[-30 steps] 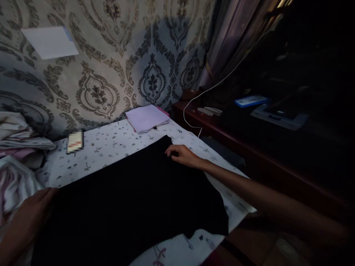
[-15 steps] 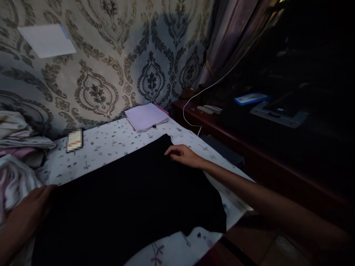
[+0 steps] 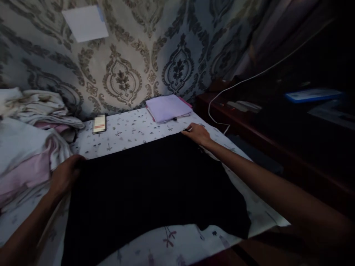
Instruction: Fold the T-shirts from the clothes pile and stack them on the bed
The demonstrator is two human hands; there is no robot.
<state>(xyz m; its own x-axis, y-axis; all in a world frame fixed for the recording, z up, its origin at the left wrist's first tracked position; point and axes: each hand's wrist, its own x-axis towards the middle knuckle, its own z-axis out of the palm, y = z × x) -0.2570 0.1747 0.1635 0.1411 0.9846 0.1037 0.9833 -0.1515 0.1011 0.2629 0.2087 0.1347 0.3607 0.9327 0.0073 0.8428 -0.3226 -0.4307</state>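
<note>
A black garment [image 3: 155, 184] lies spread over a white patterned sheet [image 3: 130, 131]; its exact kind cannot be told in the dim light. My right hand [image 3: 196, 133] pinches the garment's far right corner between thumb and fingers. At the far left corner, my left hand [image 3: 68, 173] is closed on the cloth, its fingertips partly lost in the dark. Between the two hands the far edge of the garment runs nearly straight. Its near edge is curved and shows the sheet below.
White and pink folded cloths [image 3: 36, 136] are heaped at the left. Near the wall are a small blurred-out object [image 3: 99, 123] and a lilac folder [image 3: 169, 108]. A dark red wooden surface [image 3: 249, 133] with a white cable [image 3: 235, 85] stands on the right.
My right hand has moved from above the cloth to its far right corner and now grips it. My left hand stays at the left corner. The view has turned left.
</note>
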